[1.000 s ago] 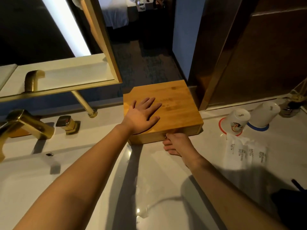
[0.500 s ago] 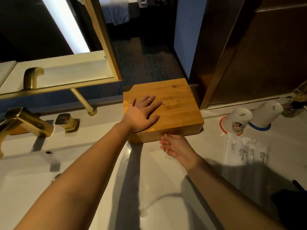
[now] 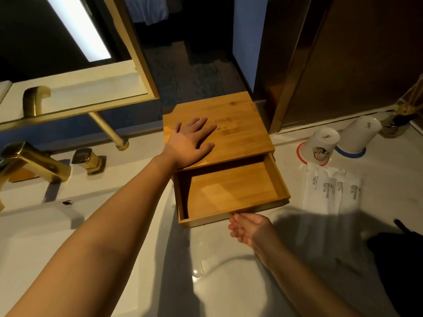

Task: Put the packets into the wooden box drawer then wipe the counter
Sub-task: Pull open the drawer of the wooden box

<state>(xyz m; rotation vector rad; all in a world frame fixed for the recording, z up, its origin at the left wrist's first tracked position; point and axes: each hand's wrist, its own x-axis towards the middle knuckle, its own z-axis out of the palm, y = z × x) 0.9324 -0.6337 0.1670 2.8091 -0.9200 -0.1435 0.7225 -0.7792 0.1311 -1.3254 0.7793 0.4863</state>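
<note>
A wooden box [image 3: 242, 124] stands on the white counter [image 3: 229, 282] against the back wall. Its drawer [image 3: 231, 193] is pulled out toward me and nothing lies inside. My left hand [image 3: 190, 143] rests flat on the box's lid, fingers spread. My right hand [image 3: 249, 227] is at the drawer's front edge, fingertips pinching its small knob. Three white packets [image 3: 329, 191] printed "BRUSHING TEETH" lie side by side on the counter to the right of the drawer.
Two white cups stand upside down behind the packets, one [image 3: 320, 145] on a red coaster, one [image 3: 357, 136] on a blue coaster. A gold faucet [image 3: 34, 161] and handle [image 3: 88, 159] sit left beside the sink basin [image 3: 34, 236]. A dark cloth [image 3: 398, 255] lies at the right edge.
My right hand has drawn the drawer out from shut to wide open, moving toward me. My left hand has stayed flat on the lid.
</note>
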